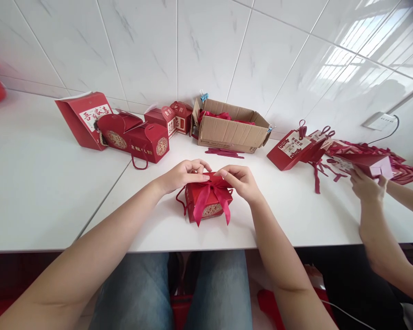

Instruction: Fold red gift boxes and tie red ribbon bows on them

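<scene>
A small red gift box point(211, 210) with a gold pattern stands near the table's front edge. On its top sits a red ribbon bow point(212, 188), its two tails hanging down the front. My left hand point(187, 176) is at the bow's left loop, thumb and fingers closed on it. At the right loop, my right hand point(239, 179) pinches the ribbon between thumb and forefinger. A dark red cord handle point(181, 201) hangs at the box's left side.
Behind are a cardboard box point(227, 130) of red ribbon and loose strips point(224, 153). Red gift boxes point(134, 137) stand left, red bags point(289, 149) right. Another person's hands point(366, 185) hold a red box point(368, 162) at the far right.
</scene>
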Available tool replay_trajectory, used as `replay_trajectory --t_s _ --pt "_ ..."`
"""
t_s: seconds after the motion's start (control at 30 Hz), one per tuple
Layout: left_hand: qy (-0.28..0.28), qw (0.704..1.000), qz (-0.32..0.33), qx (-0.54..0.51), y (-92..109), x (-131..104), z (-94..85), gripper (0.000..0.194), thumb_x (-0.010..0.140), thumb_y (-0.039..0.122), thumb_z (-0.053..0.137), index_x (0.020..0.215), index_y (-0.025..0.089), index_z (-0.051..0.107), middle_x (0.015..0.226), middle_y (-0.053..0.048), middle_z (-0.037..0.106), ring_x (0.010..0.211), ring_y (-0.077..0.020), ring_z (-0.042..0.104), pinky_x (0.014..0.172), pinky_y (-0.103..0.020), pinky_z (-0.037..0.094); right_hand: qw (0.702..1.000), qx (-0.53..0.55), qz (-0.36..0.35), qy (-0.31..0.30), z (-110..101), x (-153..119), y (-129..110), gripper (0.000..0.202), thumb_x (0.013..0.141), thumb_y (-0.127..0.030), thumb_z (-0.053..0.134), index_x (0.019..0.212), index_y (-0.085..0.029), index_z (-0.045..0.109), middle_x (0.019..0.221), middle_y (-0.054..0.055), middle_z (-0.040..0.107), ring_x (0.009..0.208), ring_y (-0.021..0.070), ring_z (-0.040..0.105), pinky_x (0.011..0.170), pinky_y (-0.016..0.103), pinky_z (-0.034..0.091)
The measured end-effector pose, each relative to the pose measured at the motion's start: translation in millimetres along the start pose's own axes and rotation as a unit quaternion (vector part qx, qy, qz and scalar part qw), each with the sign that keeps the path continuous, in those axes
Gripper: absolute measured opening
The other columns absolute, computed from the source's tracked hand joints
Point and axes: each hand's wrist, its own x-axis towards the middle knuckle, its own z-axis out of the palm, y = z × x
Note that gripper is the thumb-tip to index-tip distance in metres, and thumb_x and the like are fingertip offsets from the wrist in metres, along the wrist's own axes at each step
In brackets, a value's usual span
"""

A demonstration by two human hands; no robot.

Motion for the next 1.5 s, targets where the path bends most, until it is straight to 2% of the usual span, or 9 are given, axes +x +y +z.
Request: replay_trajectory --t_s 0.17,0.3,0.63,0.77,0.9,1.0,1.1,1.33,1.5 --pt "0.000 0.999 0.030 0.043 0.8 -2.9 -10.5 0.038 0.074 0.049 0.068 0.091 0.018 0.055 0.112 -0.008 0.056 0.097 -0.0203 0.055 0.084 -0.035 0.043 0.999 0.015 0.008 0.028 0.8 1.6 -0.5 0.041 0.079 -0.058 0.061 0.079 -0.018 0.065 0.067 0.001 0.057 0.059 0.0108 0.049 0.051 0.024 0.041" --pt "-0.068 0.992 0.032 0.101 -2.9 -7.7 -22.0 0.089 0.057 0.040 0.085 0.131 0.029 0.036 0.124 -0.010 0.051 0.111 -0.0250 0.054 0.094 -0.041 0.042 0.999 0.011 -0.008 0.048 -0.3 2.4 -0.4 0.040 0.080 -0.057 0.061 0.085 -0.017 0.066 0.060 -0.003 0.048 0.054 0.0085 0.041 0.048 0.023 0.036" --pt "-0.097 0.983 0.069 0.136 -4.7 -11.3 -23.5 0.113 0.049 0.033 0.089 0.143 0.034 0.026 0.129 -0.012 0.051 0.127 -0.0318 0.046 0.104 -0.051 0.036 0.995 -0.037 -0.008 0.093 -7.8 5.9 6.9 0.048 0.085 -0.061 0.050 0.100 -0.018 0.065 0.079 0.002 0.057 0.062 0.0099 0.051 0.053 0.022 0.042" --pt "-0.100 0.986 0.049 0.124 -5.1 -11.5 -21.6 0.116 0.048 0.031 0.089 0.144 0.034 0.024 0.130 -0.012 0.049 0.117 -0.0292 0.055 0.101 -0.048 0.041 0.988 -0.068 -0.008 -0.138 -32.6 1.4 13.5 0.083 0.069 -0.063 0.068 0.140 -0.030 0.041 0.141 0.013 0.043 0.101 0.0201 0.058 0.075 0.030 0.053" --pt "-0.055 0.992 0.046 0.100 -6.5 -8.8 -18.9 0.109 0.054 0.029 0.086 0.143 0.033 0.022 0.128 -0.012 0.050 0.121 -0.0287 0.051 0.105 -0.053 0.035 0.952 -0.059 0.038 -0.297 -48.4 -1.4 21.3 0.121 0.059 -0.044 0.085 0.151 -0.037 0.007 0.154 0.012 0.028 0.133 0.0275 0.043 0.101 0.043 0.045" --pt "0.005 0.997 0.025 0.076 -11.1 -3.6 -19.0 0.106 0.058 0.029 0.085 0.142 0.032 0.019 0.130 -0.013 0.048 0.120 -0.0267 0.051 0.107 -0.053 0.033 0.966 -0.042 0.081 -0.241 -43.5 2.8 28.3 0.122 0.062 -0.035 0.084 0.150 -0.039 -0.001 0.153 0.011 0.031 0.132 0.0255 0.045 0.107 0.048 0.041" --pt "0.029 0.998 0.041 0.043 -19.1 1.8 -20.5 0.104 0.061 0.029 0.083 0.143 0.032 0.018 0.132 -0.013 0.048 0.121 -0.0249 0.051 0.109 -0.051 0.032 0.979 -0.037 0.087 -0.179 -33.8 9.3 34.4 0.107 0.064 -0.032 0.083 0.149 -0.034 0.018 0.146 0.012 0.043 0.128 0.0255 0.049 0.103 0.047 0.046" --pt "0.024 0.985 0.133 0.105 -39.2 6.3 -19.0 0.137 0.046 0.035 0.091 0.150 0.033 0.001 0.153 -0.018 0.021 0.142 -0.0366 0.024 0.114 -0.057 0.021 0.984 -0.150 -0.097 -0.016 -28.4 16.2 41.6 0.099 0.065 -0.032 0.081 0.147 -0.029 0.026 0.150 0.012 0.035 0.135 0.0293 0.039 0.109 0.048 0.038" --pt "0.090 0.951 0.176 0.237 -63.6 13.3 -11.7 0.128 0.059 0.035 0.084 0.151 0.031 -0.005 0.156 -0.018 0.015 0.142 -0.0395 0.022 0.111 -0.060 0.027 0.964 -0.220 -0.152 0.002 -29.8 18.5 48.9 0.094 0.072 -0.034 0.075 0.149 -0.029 0.022 0.151 0.012 0.035 0.140 0.0301 0.033 0.113 0.049 0.032"
